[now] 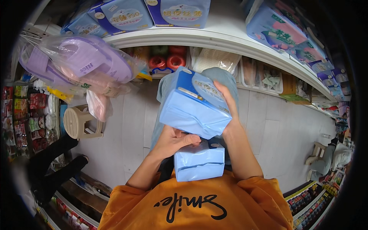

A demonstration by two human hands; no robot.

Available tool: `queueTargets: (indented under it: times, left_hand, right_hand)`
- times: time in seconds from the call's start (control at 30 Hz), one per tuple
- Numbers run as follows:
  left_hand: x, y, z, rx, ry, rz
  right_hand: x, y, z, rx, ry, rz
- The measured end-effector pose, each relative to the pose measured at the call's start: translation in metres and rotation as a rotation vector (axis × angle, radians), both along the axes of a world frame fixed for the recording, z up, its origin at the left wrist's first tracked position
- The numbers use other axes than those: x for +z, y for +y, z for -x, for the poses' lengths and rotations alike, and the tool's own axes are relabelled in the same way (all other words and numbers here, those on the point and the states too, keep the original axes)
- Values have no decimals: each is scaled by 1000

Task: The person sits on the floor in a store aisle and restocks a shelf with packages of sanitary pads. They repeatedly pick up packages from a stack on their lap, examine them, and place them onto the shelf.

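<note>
My right hand (pixel 231 107) holds a large light-blue soft package of sanitary pads (pixel 195 110) by its right side. The package is tilted, its dark-blue and printed face turned away from me and its plain wrapped end towards me. My left hand (pixel 172 142) is just under its lower left edge, thumb reaching across to the right. Some left fingers are hidden, so its grip is unclear. Below that thumb, a smaller light-blue package (pixel 199 168) rests close against my orange shirt (pixel 195 201). Its far part is covered by the hand and the large package.
Similar packages (pixel 181 13) line a white shelf (pixel 224 33) in front. Bagged purple slippers (pixel 86 59) hang at left above a beige plastic stool (pixel 75 122). Bins (pixel 260 76) sit under the shelf. A person's dark-clothed legs (pixel 60 164) are at left; another person (pixel 325 161) is far right.
</note>
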State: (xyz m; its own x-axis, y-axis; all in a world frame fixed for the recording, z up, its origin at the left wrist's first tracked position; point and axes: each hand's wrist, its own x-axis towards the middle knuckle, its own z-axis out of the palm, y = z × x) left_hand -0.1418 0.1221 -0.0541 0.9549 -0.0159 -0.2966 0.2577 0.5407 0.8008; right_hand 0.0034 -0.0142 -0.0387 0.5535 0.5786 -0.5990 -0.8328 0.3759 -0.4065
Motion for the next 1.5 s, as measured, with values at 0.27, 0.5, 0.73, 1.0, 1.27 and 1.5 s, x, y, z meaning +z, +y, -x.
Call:
queueTargets:
  times: [0.27, 0.5, 0.73, 1.0, 1.27, 1.5]
  left_hand:
    - [6, 2, -5, 72, -102, -284]
    - [14, 9, -18, 218, -437, -959]
    - [26, 4, -15, 161, -599, -1145]
    - [23, -3, -12, 220, -586, -1060]
    - [22, -1, -13, 210, -589, -1090]
    - [23, -2, -14, 211, -606, -1108]
  right_hand:
    - [-18, -3, 15, -70, -43, -106]
    - [-43, -14, 27, 41, -134, -101]
    - [-119, -44, 52, -96, -93, -285]
    - [-113, -39, 46, -24, -219, -219]
    - [-112, -33, 42, 123, -342, -49]
    - [-108, -27, 45, 22, -284, -219]
